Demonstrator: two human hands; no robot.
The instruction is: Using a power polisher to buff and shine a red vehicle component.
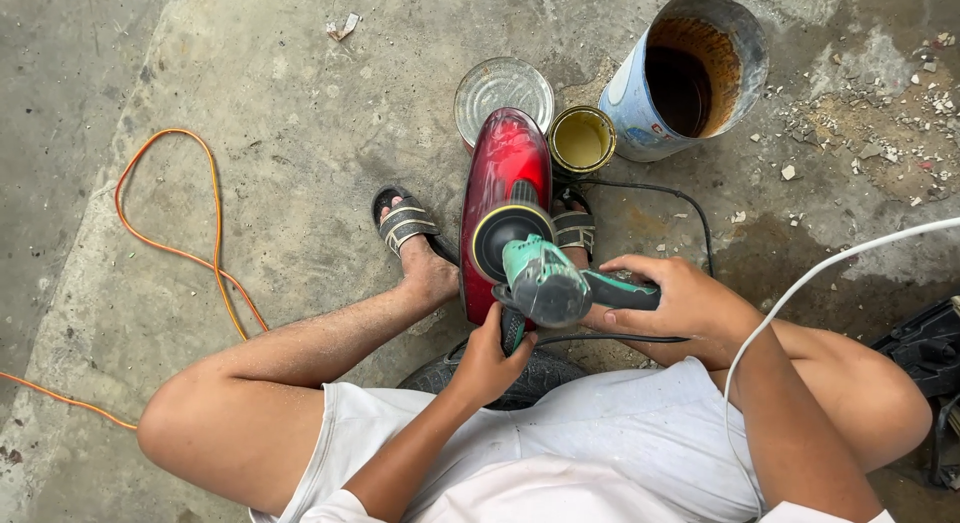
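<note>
Between the feet, both hands' grip clamps the green polisher [540,278] against the red panel [500,173].

— Where does the view sit?
— On the person's head, facing steeply down past the lap to the red panel [503,198] on the concrete floor [270,103].
— How close?
— Near: the panel sits mid-frame, knees below it, the rusty bucket [690,78] just beyond, upper right.

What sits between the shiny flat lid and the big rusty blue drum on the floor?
In the head view, a small open tin of yellowish paste stands between the lid and the drum, beside the tip of the red glossy panel.
</note>
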